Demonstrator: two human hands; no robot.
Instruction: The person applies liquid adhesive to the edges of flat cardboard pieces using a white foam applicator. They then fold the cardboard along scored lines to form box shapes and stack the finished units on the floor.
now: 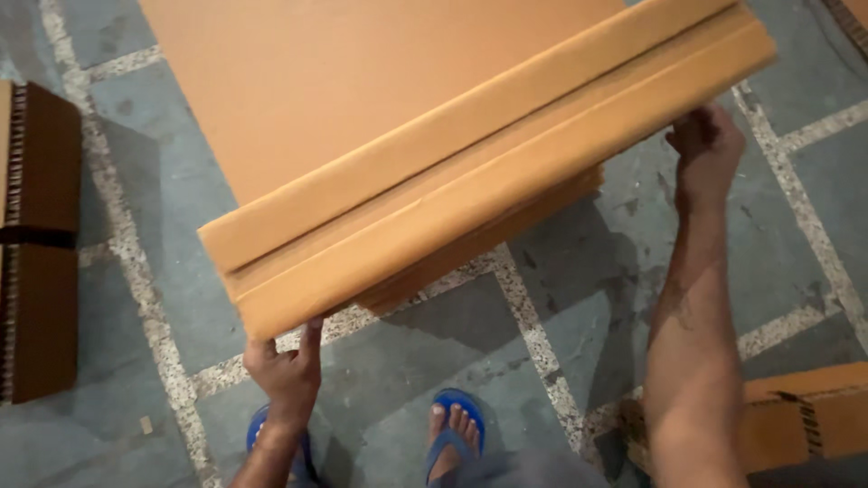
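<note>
Risk assessment. The folded cardboard sheets [470, 154] are supported only at two opposite points of the near folded edge. The left hand [287, 372] holds the lower left corner from below, its fingers closed up around the edge with the thumb raised against the face. The right hand [708, 149] grips the upper right end, fingers curled under the edge and mostly hidden by the board. Because the span between the two grips is long and tilted, the layers can probably slide against one another and fan out. A loose grip at either end would likely let that end drop toward the tiled floor [561, 307] and onto the feet in blue sandals [452, 434] directly beneath. The far portion of the sheets runs out of view, so its support cannot be determined.

Appearance of the load. The cardboard is plain tan, flat and broad, with several layers doubled over at the near edge to form stepped ridges. The surface appears clean and uncreased. It is held in the air above the floor, between a dark brown corrugated stack [38, 244] at the left and a brown carton [805, 416] at the lower right.
</note>
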